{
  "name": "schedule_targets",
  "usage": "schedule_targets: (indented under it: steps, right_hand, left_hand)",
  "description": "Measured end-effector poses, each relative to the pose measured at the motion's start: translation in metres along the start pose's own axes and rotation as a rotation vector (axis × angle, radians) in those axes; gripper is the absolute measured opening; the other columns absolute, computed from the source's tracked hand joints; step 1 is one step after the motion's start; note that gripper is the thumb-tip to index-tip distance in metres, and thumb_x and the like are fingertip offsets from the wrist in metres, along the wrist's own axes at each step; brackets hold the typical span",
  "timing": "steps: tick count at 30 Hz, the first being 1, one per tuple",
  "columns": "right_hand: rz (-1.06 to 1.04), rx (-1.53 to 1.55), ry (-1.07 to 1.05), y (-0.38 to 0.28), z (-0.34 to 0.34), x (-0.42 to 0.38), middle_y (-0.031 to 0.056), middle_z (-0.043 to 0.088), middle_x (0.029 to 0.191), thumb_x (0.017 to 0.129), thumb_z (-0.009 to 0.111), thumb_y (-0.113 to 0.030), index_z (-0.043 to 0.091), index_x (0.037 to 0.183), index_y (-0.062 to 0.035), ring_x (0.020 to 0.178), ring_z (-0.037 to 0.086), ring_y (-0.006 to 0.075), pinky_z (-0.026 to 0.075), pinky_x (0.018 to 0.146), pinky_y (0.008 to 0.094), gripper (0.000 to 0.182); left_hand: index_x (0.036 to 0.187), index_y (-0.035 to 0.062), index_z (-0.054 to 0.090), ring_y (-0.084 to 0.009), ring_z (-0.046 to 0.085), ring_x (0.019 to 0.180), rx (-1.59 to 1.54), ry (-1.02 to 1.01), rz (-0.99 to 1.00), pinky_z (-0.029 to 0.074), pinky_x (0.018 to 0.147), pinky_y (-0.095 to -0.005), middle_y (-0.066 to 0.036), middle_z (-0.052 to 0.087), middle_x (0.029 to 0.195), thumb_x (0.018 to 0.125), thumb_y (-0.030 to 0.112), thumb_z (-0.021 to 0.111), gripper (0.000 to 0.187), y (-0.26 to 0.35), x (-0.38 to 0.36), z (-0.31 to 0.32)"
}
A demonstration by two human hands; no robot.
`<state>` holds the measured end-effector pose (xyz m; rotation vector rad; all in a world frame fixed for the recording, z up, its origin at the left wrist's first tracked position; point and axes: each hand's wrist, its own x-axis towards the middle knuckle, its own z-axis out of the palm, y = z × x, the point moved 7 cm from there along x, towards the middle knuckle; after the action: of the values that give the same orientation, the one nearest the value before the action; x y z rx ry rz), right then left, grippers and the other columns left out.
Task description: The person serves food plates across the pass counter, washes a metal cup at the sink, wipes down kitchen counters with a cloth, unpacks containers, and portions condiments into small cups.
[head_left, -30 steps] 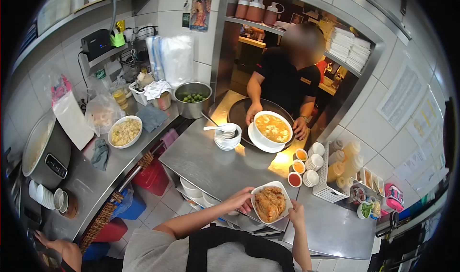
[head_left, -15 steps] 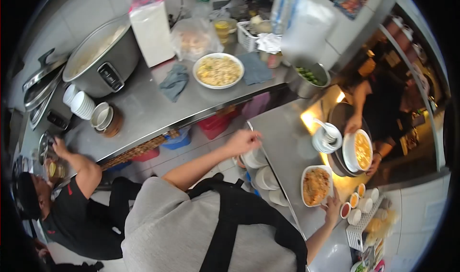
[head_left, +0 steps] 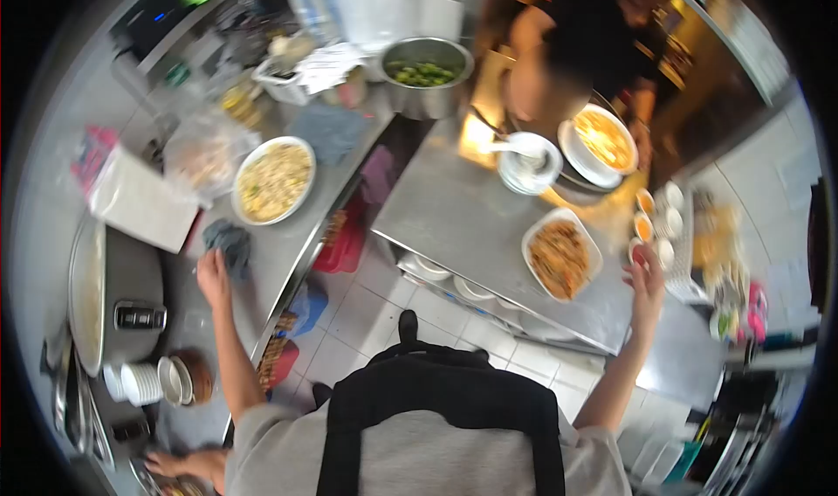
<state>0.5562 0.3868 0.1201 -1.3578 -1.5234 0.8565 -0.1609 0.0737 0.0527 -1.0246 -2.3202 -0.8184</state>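
Observation:
My left hand is closed at the near edge of a crumpled grey-blue cloth on the left counter. Just beyond the cloth stands an oval white bowl of fried rice. My right hand reaches over the right counter, fingers apart, its fingertips right at a small cup of red sauce. To the left of that hand sits a white dish of browned fried food. Two small cups of orange sauce stand just past the red one.
Across the pass, a person in black has a hand by a white bowl of yellow-orange soup on a round tray. Stacked bowls with a spoon stand beside it. A pot of greens and a large cooker flank the left counter.
The view has turned rightward. My left hand has gone from mid-air to the cloth; my right hand has moved from the dish of fried food to the red sauce cup.

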Motion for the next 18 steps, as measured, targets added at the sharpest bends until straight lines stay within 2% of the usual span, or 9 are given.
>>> schedule_targets:
  steps: [2, 6, 9, 10, 11, 13, 14, 17, 18]
  right_hand:
    - [-0.02, 0.033, -0.071, -0.012, 0.012, -0.013, 0.009, 0.056, 0.115, 0.084, 0.054, -0.01, 0.049, 0.12, -0.0016, 0.081, 0.058, 0.0118, 0.047, 0.067, 0.0237, 0.038]
    - [-0.068, -0.05, -0.347, -0.044, 0.079, -0.055, 0.0075, 0.058, 0.11, 0.081, 0.056, -0.006, 0.057, 0.107, -0.0025, 0.078, 0.058, 0.0149, 0.048, 0.072, 0.0273, 0.026]
    - [-0.281, 0.109, -0.746, -0.054, 0.152, -0.111, 0.013, 0.054, 0.115, 0.082, 0.059, -0.017, 0.051, 0.118, -0.0058, 0.097, 0.057, 0.0248, 0.047, 0.081, 0.0344, 0.038]
    - [-0.439, 0.115, -0.76, -0.066, 0.167, -0.128, 0.0141, 0.054, 0.115, 0.081, 0.06, -0.019, 0.05, 0.119, -0.006, 0.098, 0.056, 0.0275, 0.046, 0.082, 0.0353, 0.042]
    - [-0.596, 0.118, -0.773, -0.074, 0.174, -0.144, 0.0152, 0.054, 0.115, 0.08, 0.061, -0.02, 0.049, 0.121, -0.0062, 0.099, 0.056, 0.0302, 0.046, 0.084, 0.0362, 0.045]
    - [-0.494, 0.206, -0.899, -0.059, 0.177, -0.157, 0.0162, 0.054, 0.114, 0.077, 0.064, -0.022, 0.048, 0.118, -0.0043, 0.099, 0.056, 0.0325, 0.045, 0.084, 0.0369, 0.047]
    - [-0.379, 0.174, -0.905, -0.038, 0.168, -0.154, 0.0171, 0.059, 0.099, 0.076, 0.065, -0.021, 0.054, 0.107, -0.002, 0.089, 0.059, 0.0316, 0.045, 0.077, 0.0368, 0.038]
    - [-0.117, -0.027, -0.876, 0.009, 0.115, -0.146, 0.0168, 0.061, 0.081, 0.075, 0.067, -0.02, 0.057, 0.093, -0.0002, 0.075, 0.06, 0.03, 0.045, 0.067, 0.036, 0.029]
    - [-0.171, -0.03, -0.754, 0.011, 0.092, -0.144, 0.0161, 0.059, 0.075, 0.075, 0.067, -0.02, 0.059, 0.09, -0.0001, 0.068, 0.058, 0.0281, 0.044, 0.062, 0.0347, 0.026]
  left_hand:
    - [0.081, -0.0025, 0.057, -0.0298, 0.053, 0.063, -0.112, -0.03, 0.069, 0.043, 0.063, -0.0379, -0.017, 0.053, 0.067, 0.087, 0.019, 0.052, 0.023, 0.063, -0.008, -0.03]
    - [0.07, 0.0015, 0.046, -0.0121, 0.04, 0.056, -0.604, -0.34, -0.091, 0.035, 0.052, -0.0283, -0.004, 0.039, 0.059, 0.09, 0.02, 0.047, 0.027, 0.159, -0.054, -0.034]
    - [0.077, 0.0058, 0.054, -0.0053, 0.036, 0.055, -0.908, -0.597, -0.262, 0.03, 0.049, -0.022, 0.005, 0.038, 0.058, 0.092, 0.028, 0.044, 0.028, 0.231, -0.109, -0.011]
    - [0.08, 0.0071, 0.055, -0.0033, 0.037, 0.049, -0.85, -0.558, -0.041, 0.03, 0.042, -0.0207, 0.005, 0.038, 0.055, 0.092, 0.03, 0.044, 0.028, 0.274, -0.124, -0.011]
    - [0.069, 0.0071, 0.045, -0.0049, 0.039, 0.044, -1.104, -0.929, -0.417, 0.032, 0.039, -0.0194, 0.002, 0.042, 0.054, 0.092, 0.025, 0.046, 0.03, 0.316, -0.159, -0.001]
    - [0.084, 0.0029, 0.055, -0.004, 0.04, 0.04, -1.219, -1.163, -0.293, 0.031, 0.036, -0.0185, 0.002, 0.043, 0.05, 0.093, 0.025, 0.044, 0.027, 0.373, -0.205, 0.014]
    - [0.088, 0.0016, 0.058, -0.0042, 0.039, 0.04, -1.264, -1.258, -0.262, 0.03, 0.036, -0.0194, 0.003, 0.042, 0.049, 0.093, 0.025, 0.043, 0.028, 0.402, -0.22, 0.014]
    - [0.077, 0.0017, 0.056, -0.0044, 0.038, 0.039, -1.223, -1.289, -0.025, 0.03, 0.036, -0.0207, 0.002, 0.042, 0.048, 0.093, 0.026, 0.043, 0.032, 0.453, -0.238, 0.016]
    - [0.077, 0.0017, 0.056, -0.0044, 0.038, 0.039, -1.222, -1.293, -0.031, 0.03, 0.036, -0.0207, 0.002, 0.042, 0.048, 0.093, 0.026, 0.043, 0.032, 0.463, -0.243, 0.017]
